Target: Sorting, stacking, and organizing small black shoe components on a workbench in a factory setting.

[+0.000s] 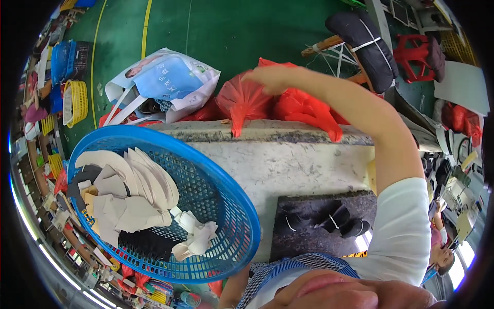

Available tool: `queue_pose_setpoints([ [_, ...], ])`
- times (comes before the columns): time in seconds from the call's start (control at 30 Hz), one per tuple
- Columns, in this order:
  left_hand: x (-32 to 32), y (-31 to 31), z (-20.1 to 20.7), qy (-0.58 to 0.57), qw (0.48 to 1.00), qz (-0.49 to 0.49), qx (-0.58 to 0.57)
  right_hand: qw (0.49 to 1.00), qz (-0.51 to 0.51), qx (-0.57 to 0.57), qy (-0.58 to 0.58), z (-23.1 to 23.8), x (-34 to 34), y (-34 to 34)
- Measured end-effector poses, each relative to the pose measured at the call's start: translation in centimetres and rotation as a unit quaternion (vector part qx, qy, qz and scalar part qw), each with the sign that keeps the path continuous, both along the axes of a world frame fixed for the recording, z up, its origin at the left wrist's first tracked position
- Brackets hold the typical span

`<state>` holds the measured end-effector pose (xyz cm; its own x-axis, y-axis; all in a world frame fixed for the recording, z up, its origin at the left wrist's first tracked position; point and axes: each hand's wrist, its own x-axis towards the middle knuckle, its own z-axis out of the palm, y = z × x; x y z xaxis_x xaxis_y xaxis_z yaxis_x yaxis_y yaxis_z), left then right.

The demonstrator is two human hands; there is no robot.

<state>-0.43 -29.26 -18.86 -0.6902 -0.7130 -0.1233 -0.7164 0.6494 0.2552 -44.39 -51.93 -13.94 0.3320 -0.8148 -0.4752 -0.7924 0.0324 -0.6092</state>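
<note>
A blue perforated plastic basket (242, 201) tilts at my left, over the table's near-left part. Inside lie stacked beige curved cut pieces (149, 180), crumpled pale scraps (195, 234) and black pieces (146, 244). My left hand (244, 275) is at the basket's near rim, supporting it; its fingers are hidden behind the basket. Stretched across the far table edge, my right hand (272, 80) is over a knotted red plastic bag (242, 105). Its fingers point left, with the thumb apart from them. Whether they touch the bag is hard to see.
The worn pale table (247, 159) bears a dark slab (298, 242) with black bundled pieces (334, 219). A white-and-blue tote bag (170, 82) and more red bags (306, 108) line the far edge. Beyond stand a wooden-legged seat with a dark cushion (363, 44) and a red stool (411, 56).
</note>
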Motion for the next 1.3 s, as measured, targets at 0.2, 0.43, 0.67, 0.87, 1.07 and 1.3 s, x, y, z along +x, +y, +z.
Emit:
queue_pose_setpoints([
  [0.2, -1.5, -0.1, -1.4, -0.012, 1.000, -0.015, 0.007, 0.991, 0.095, 0.040, -0.086, -2.1, 5.8, 1.5],
  [0.43, -1.6, 1.0, -0.2, -0.017, 0.999, 0.037, -0.021, 0.991, -0.100, 0.010, -0.087, 3.7, 4.1, 0.7],
  [0.67, 2.5, 3.7, 5.3, -0.038, 0.982, 0.165, -0.084, 0.864, -0.447, -0.173, -0.156, 11.0, -1.4, 1.9],
  [0.87, 3.7, 3.7, 7.1, 0.025, 0.978, 0.174, -0.115, 0.907, -0.252, -0.336, 0.005, 22.4, -3.2, 2.9],
  [1.07, 5.5, 4.0, 7.8, 0.089, 0.971, 0.169, -0.143, 0.887, 0.252, -0.305, 0.239, 33.4, 13.7, 10.0],
  [1.3, 4.5, 6.7, 9.4, 0.183, 0.966, 0.111, -0.146, 0.850, -0.098, -0.264, 0.446, 33.3, 7.4, 9.9],
])
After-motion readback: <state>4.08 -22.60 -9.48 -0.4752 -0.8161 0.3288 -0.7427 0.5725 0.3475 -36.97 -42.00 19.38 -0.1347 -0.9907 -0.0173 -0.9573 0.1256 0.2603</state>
